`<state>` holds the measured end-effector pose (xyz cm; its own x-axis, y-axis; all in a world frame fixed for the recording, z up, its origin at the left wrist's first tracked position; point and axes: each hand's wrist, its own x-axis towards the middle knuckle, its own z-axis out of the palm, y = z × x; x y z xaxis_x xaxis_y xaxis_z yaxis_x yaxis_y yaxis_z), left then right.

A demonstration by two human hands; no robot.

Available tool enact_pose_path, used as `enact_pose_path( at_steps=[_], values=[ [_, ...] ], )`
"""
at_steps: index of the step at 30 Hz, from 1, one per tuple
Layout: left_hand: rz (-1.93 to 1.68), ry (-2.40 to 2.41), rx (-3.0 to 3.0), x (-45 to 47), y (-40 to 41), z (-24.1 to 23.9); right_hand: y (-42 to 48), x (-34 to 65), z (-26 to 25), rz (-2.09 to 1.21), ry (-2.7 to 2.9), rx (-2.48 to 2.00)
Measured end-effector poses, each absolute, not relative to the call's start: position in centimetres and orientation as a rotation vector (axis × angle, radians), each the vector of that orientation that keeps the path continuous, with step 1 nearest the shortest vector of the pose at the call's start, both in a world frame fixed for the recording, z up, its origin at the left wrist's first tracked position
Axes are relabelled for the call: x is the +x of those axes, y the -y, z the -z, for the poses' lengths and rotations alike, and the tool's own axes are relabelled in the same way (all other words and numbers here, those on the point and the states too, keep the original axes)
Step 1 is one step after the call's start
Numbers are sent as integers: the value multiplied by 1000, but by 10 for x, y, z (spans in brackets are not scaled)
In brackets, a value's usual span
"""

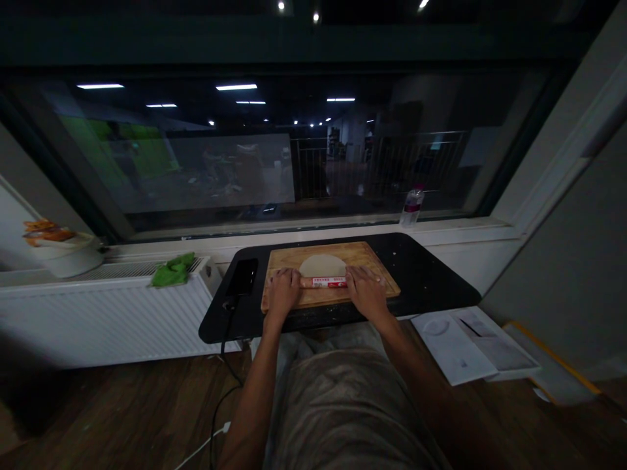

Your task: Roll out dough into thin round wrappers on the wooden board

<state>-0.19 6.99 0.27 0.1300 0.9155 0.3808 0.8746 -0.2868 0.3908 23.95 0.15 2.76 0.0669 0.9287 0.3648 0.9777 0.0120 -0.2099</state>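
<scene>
A wooden rolling pin (323, 282) with a red and white label lies crosswise over a cutting board (343, 251). My left hand (285, 288) is closed over its left end, and my right hand (363, 287) is closed over its right end. Just beyond the pin, and partly hidden by it, a flat round of pale dough (322, 265) rests on the board. The board sits on a small black table (416, 274).
To the left on the table lies a phone (243, 277) with a cable. A green cloth (173, 270) drapes over the radiator (122, 313). On the sill stand a water bottle (412, 207) and a white pot (68, 254). A box (475, 343) is at the lower right.
</scene>
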Motion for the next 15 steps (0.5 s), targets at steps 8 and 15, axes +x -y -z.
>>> enact_pose_path(
  at_steps=[8,15],
  values=[
    [-880,-1818,2297,-2,-69,-6,-35,238,-38,170,1925,-2030],
    [-910,-1833,2257,-1,-67,-6,-36,236,-36,183,1887,-2033]
  ],
)
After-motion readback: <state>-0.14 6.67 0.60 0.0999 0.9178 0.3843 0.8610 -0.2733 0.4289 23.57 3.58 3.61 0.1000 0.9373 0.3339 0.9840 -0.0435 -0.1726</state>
